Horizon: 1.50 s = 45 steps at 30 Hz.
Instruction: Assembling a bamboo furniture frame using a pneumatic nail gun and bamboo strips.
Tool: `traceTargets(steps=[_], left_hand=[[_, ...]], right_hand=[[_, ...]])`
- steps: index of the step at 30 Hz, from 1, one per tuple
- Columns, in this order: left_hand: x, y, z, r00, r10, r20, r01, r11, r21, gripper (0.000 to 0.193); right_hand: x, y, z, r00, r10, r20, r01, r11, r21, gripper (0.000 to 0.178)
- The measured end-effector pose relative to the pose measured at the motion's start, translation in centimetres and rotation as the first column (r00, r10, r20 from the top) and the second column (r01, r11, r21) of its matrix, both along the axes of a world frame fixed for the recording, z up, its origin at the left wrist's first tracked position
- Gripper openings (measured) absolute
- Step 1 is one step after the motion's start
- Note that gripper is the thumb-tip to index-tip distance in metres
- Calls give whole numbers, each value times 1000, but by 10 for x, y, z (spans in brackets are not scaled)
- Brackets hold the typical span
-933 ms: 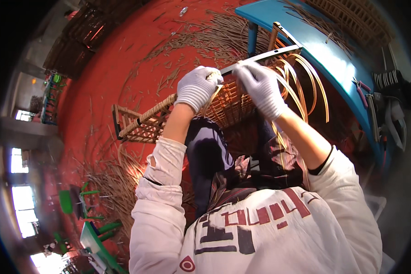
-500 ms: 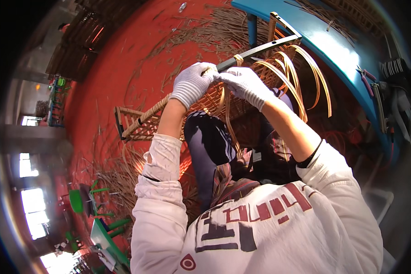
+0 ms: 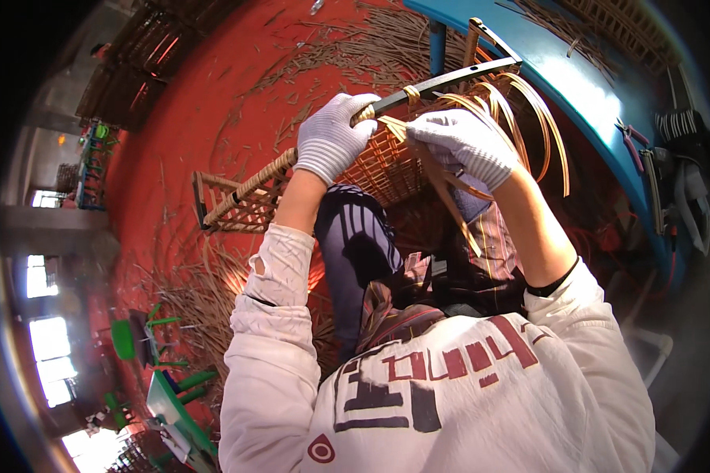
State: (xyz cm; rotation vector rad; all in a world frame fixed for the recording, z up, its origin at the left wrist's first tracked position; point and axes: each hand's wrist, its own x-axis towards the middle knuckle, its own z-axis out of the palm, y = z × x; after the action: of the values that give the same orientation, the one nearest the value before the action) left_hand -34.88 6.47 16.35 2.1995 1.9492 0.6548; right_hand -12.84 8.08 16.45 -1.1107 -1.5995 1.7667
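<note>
A basket-like frame lies across my lap, with a dark metal bar (image 3: 442,80) along its upper edge and a woven rattan panel (image 3: 386,167) below. My left hand (image 3: 331,140), in a striped white glove, is closed around the bar where the pale wrapping ends. Left of it, the edge is wrapped in rattan (image 3: 265,176). My right hand (image 3: 464,143), gloved alike, pinches a flat rattan strip (image 3: 392,127) just right of the left hand; its loose tail hangs toward my knee. Several other strips (image 3: 551,130) curl from the frame's right side.
A blue table (image 3: 544,59) stands at the upper right, with pliers (image 3: 633,143) on its edge. Rattan scraps (image 3: 371,43) litter the red floor (image 3: 213,102). At the lower left are a green stool (image 3: 126,339) and a green-topped table (image 3: 170,402).
My right hand has moved right and slightly down, away from the left, drawing the strip out between them. The left hand remains on the bar.
</note>
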Motion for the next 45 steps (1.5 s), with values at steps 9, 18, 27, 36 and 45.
traceTargets(steps=[9,18,27,36,45], left_hand=[[18,0,-7,976,93,-197,-55,980,193,21],[18,0,-8,982,77,-170,-34,970,241,23],[12,5,-17,992,44,-116,-12,966,259,26],[10,1,-23,990,95,-106,-62,957,283,28],[15,-3,-28,1000,2,0,-2,833,553,31]], right_hand=[[3,18,17,971,-165,-175,195,965,175,25],[-28,49,42,924,-301,237,-152,279,948,20],[-41,78,21,945,93,314,-326,363,873,15],[-57,74,30,878,-48,477,-404,460,791,18],[-75,109,10,796,-30,605,-473,592,653,18]])
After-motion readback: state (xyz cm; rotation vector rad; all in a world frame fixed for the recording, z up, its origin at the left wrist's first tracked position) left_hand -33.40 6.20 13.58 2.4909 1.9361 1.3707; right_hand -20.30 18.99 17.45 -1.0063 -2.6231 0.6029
